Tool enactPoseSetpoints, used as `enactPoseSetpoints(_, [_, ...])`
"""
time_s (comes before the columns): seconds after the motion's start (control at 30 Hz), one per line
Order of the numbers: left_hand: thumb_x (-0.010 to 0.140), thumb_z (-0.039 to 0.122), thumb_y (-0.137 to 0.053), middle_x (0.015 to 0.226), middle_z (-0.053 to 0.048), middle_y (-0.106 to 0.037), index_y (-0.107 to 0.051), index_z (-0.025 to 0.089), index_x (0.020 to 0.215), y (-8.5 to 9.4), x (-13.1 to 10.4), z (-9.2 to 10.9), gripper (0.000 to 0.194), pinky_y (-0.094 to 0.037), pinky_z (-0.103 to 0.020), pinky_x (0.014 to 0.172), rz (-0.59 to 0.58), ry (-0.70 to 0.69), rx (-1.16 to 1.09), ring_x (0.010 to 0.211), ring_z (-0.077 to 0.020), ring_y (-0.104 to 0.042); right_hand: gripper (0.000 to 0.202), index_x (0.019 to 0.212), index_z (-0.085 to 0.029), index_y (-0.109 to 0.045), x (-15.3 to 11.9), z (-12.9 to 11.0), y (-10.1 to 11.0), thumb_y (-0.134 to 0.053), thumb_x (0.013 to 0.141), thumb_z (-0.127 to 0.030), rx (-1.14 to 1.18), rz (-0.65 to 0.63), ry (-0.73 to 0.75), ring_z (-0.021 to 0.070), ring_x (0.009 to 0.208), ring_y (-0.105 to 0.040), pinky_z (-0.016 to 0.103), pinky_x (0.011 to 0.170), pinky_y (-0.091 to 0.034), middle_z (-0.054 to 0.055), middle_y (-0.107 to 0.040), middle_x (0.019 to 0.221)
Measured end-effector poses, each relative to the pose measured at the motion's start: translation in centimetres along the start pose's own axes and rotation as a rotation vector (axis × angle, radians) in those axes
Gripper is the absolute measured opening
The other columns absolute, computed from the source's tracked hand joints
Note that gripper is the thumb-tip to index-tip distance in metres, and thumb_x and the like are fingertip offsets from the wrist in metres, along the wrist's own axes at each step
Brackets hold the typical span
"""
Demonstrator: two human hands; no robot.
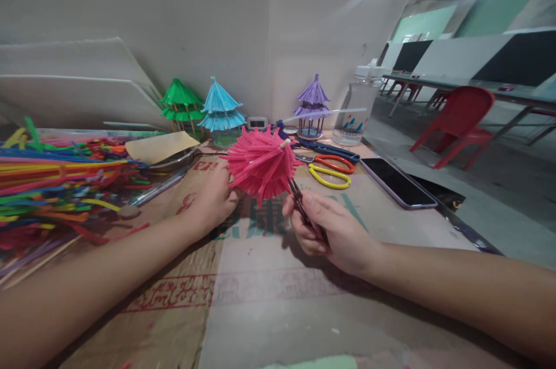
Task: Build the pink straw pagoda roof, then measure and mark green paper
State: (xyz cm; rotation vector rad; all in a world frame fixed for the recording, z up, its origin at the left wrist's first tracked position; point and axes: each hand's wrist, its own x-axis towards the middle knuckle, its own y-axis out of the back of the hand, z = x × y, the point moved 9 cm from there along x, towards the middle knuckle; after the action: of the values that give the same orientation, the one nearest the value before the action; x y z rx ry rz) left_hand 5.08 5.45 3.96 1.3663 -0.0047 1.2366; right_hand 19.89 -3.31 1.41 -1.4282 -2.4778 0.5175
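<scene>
A pink pipe-cleaner pavilion roof is raised above the table, tilted with its pale tip to the upper right. My left hand is closed on its left underside; the fingertips are partly hidden behind the pink strands. In my right hand the fingers wrap round dark tweezers, whose tips reach the lower right edge of the roof. Behind stand similar little pavilions: a green one, a light blue one and a purple one.
Bundles of coloured pipe cleaners fill the left side. Scissors with orange and yellow handles lie right of the roof, near a phone. A clear bottle stands behind. Beyond the table edge is a red chair.
</scene>
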Motion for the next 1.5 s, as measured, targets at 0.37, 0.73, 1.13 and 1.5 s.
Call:
enactPoseSetpoints(0.37, [0.078, 0.013, -0.049, 0.114, -0.014, -0.059, -0.056, 0.017, 0.099, -0.3, -0.1, -0.8, 0.023, -0.047, -0.046, 0.101, -0.057, 0.065, 0.017, 0.115, -0.0282, -0.054, 0.035, 0.090, -0.017, -0.057, 0.1, 0.4, 0.5, -0.061, 0.089, -0.052, 0.000, 0.052, 0.002, 0.0025, 0.038, -0.023, 0.017, 0.038, -0.016, -0.010, -0.038, 0.054])
enactPoseSetpoints(0.73, [0.078, 0.013, -0.049, 0.112, -0.015, -0.059, -0.056, 0.016, 0.099, -0.4, -0.2, -0.8, 0.022, -0.048, -0.047, 0.099, -0.037, 0.058, -0.025, 0.114, -0.0291, -0.055, 0.035, 0.091, -0.017, -0.057, 0.1, 0.4, 0.6, -0.060, 0.091, -0.052, 0.007, 0.062, 0.011, 0.0024, 0.038, -0.024, 0.017, 0.038, -0.016, -0.009, -0.039, 0.055])
enactPoseSetpoints(1.13, [0.076, 0.013, -0.051, 0.106, -0.011, -0.060, -0.055, 0.019, 0.098, -0.5, -0.2, -1.4, 0.023, -0.049, -0.043, 0.098, -0.058, 0.097, 0.027, 0.111, -0.0273, -0.057, 0.035, 0.091, -0.018, -0.056, 0.2, 0.0, 0.4, -0.059, 0.090, -0.053, -0.014, 0.027, -0.004, 0.0030, 0.038, -0.023, 0.018, 0.038, -0.017, -0.010, -0.038, 0.055])
enactPoseSetpoints(1.5, [0.076, 0.011, -0.049, 0.114, -0.013, -0.061, -0.056, 0.017, 0.099, -0.3, -0.1, -0.8, 0.025, -0.048, -0.045, 0.100, -0.058, 0.095, 0.026, 0.113, -0.0279, -0.056, 0.036, 0.092, -0.016, -0.058, 0.0, 0.3, -0.6, -0.058, 0.092, -0.053, -0.042, -0.069, -0.016, 0.0041, 0.042, -0.021, 0.018, 0.038, -0.017, -0.009, -0.037, 0.055])
